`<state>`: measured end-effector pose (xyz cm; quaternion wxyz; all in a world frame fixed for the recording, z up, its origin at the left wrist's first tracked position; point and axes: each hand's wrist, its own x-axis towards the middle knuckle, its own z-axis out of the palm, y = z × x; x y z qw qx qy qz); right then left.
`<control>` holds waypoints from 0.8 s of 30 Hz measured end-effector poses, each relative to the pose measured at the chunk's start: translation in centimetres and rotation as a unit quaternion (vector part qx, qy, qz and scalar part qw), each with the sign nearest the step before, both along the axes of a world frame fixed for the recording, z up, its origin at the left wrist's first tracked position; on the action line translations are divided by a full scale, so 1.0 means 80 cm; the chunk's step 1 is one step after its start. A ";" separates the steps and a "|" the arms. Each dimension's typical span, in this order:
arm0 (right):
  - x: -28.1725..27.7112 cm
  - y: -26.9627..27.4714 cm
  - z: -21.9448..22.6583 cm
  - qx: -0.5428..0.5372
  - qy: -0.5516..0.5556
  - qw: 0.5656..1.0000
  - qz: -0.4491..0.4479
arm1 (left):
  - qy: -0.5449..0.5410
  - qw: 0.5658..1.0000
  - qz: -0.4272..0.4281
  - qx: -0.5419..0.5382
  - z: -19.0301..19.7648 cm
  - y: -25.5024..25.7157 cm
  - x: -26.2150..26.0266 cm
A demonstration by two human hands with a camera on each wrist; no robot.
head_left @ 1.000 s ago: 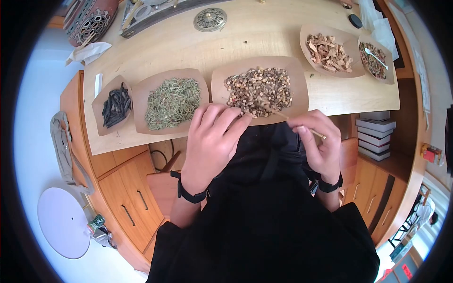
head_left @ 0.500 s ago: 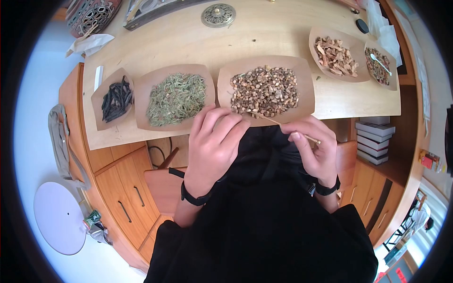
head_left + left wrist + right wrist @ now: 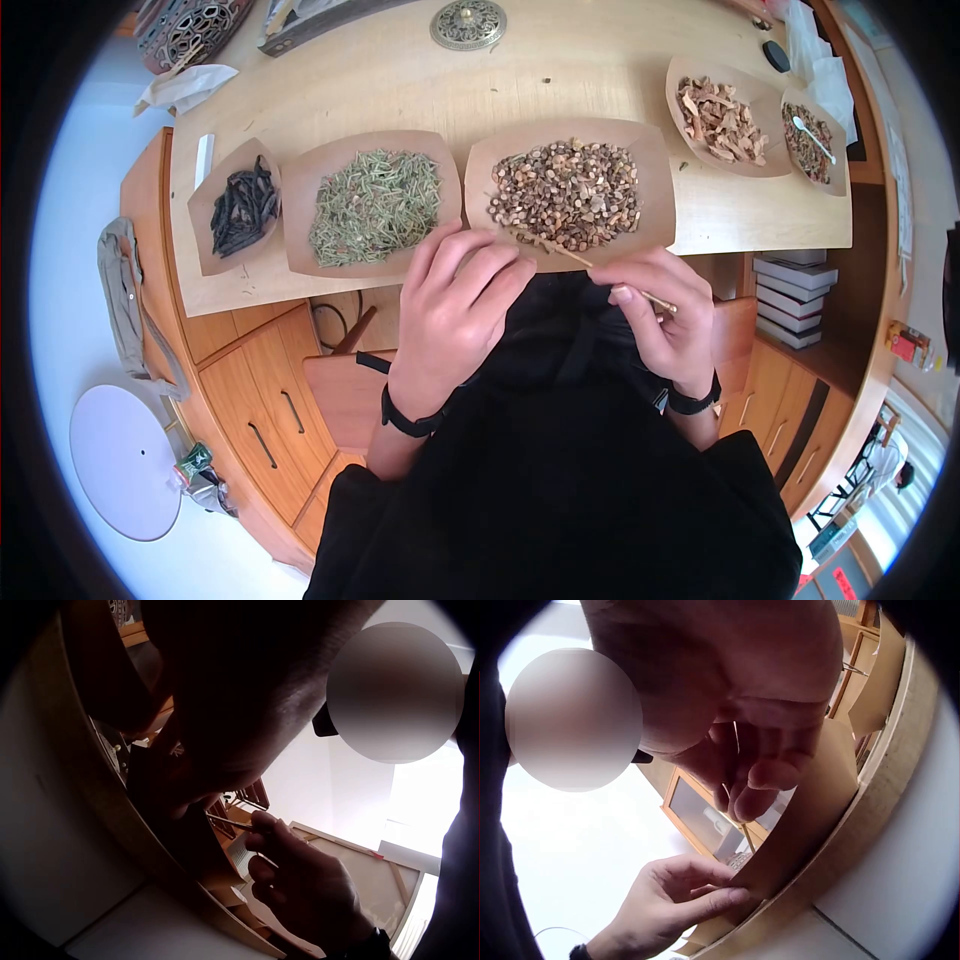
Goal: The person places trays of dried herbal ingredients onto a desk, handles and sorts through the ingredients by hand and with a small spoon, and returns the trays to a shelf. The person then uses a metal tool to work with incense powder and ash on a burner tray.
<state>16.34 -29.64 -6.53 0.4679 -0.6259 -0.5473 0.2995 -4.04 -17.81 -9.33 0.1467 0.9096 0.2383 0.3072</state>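
In the head view, a brown paper tray (image 3: 654,190) of mixed brown and pale dried pieces (image 3: 570,190) lies at the table's near edge. The left hand (image 3: 455,310) is at its near left corner; in the right wrist view this hand (image 3: 667,904) pinches the tray's edge (image 3: 784,847) between thumb and fingers. The right hand (image 3: 665,315) pinches a thin brass-coloured stick (image 3: 575,257), its far end low over the near side of the pieces. In the left wrist view the right hand (image 3: 311,885) holds the stick (image 3: 229,822) too.
Left stand a tray of green herbs (image 3: 375,205) and one of black pieces (image 3: 243,208). Far right are trays of pale chips (image 3: 722,120) and of mixed bits with a white spoon (image 3: 815,140). An openwork metal lid (image 3: 468,24) lies at the back.
The stick's far end has moved from over the pile toward its near left edge, the right hand shifting slightly left and down. The left hand stays at the tray's corner. The head view has shifted slightly.
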 end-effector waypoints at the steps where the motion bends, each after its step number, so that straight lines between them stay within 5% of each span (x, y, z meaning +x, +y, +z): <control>1: -0.003 0.003 0.000 -0.002 -0.024 1.000 -0.011 | 0.001 1.000 -0.002 -0.002 0.001 0.000 0.000; 7: 0.003 -0.003 -0.007 0.007 -0.021 0.994 -0.103 | 0.004 1.000 0.000 -0.004 0.001 0.000 -0.001; 13: 0.022 -0.019 -0.001 0.018 0.028 0.999 0.025 | 0.006 1.000 -0.001 -0.006 -0.001 0.000 -0.002; 20: 0.023 -0.013 -0.015 -0.001 0.086 0.985 -0.147 | 0.011 1.000 -0.005 -0.008 0.001 0.000 -0.002; 24: 0.025 -0.016 -0.010 0.009 0.045 0.997 -0.056 | 0.012 1.000 0.001 -0.007 0.001 -0.002 0.000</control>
